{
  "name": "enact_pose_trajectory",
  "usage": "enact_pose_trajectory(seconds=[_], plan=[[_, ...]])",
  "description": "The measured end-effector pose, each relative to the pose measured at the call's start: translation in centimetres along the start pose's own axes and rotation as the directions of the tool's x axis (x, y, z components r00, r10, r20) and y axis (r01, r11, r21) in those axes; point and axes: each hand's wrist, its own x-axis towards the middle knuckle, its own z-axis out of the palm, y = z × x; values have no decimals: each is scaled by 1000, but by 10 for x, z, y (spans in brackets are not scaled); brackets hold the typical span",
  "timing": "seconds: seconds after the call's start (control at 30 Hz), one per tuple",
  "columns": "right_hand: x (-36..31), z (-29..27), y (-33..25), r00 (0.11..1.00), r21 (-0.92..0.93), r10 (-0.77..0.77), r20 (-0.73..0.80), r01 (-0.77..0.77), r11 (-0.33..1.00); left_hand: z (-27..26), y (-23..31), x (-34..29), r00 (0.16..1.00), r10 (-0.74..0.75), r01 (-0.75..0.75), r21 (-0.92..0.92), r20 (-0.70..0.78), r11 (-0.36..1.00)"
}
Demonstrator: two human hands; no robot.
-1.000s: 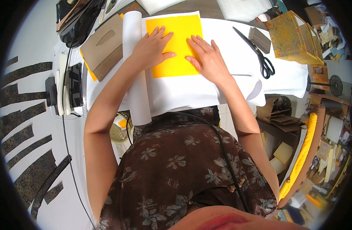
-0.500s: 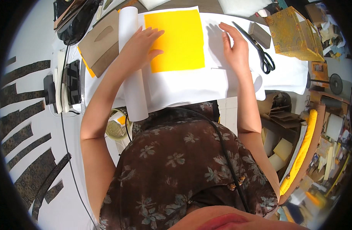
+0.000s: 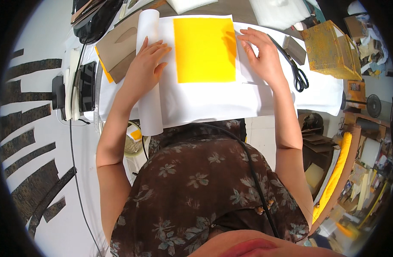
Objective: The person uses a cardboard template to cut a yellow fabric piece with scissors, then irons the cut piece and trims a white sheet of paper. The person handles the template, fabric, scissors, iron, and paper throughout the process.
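Note:
A bright yellow square sheet point(image 3: 205, 51) lies flat on white paper point(image 3: 205, 100) that covers the table. To its left stands a long white paper roll point(image 3: 150, 118), its near end reaching past the table's front edge. My left hand point(image 3: 148, 68) rests over this roll, fingers stretched toward the yellow sheet but apart from it. My right hand point(image 3: 263, 58) hovers by the sheet's right edge, fingers loosely spread and empty, casting a shadow on the yellow. Black scissors point(image 3: 298, 75) and a grey block point(image 3: 294, 50) lie just right of that hand.
A gold patterned box point(image 3: 322, 51) stands at the far right. Brown-grey boards point(image 3: 115, 51) lie left of the roll. White foam pieces point(image 3: 280, 13) are at the back. A black cable point(image 3: 71, 158) runs down the left, near dark patterned strips point(image 3: 27, 115). A bin point(image 3: 132, 141) sits below the table.
My left hand has moved off the yellow sheet, back over the roll. My right hand has come closer to the sheet's right edge, and its shadow now falls there. The view has shifted slightly.

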Motion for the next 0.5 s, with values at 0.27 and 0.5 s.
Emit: enact_pose_trajectory(seconds=[0.27, 0.5], plan=[[28, 0, 3, 999, 9, -34, -7, 34, 999, -5, -6, -11, 986, -75, 63, -83, -146, 995], [8, -27, 34, 984, 42, 162, -69, -159, 986, 3, -3, -5, 998, -33, 36, 62, -55, 997]])
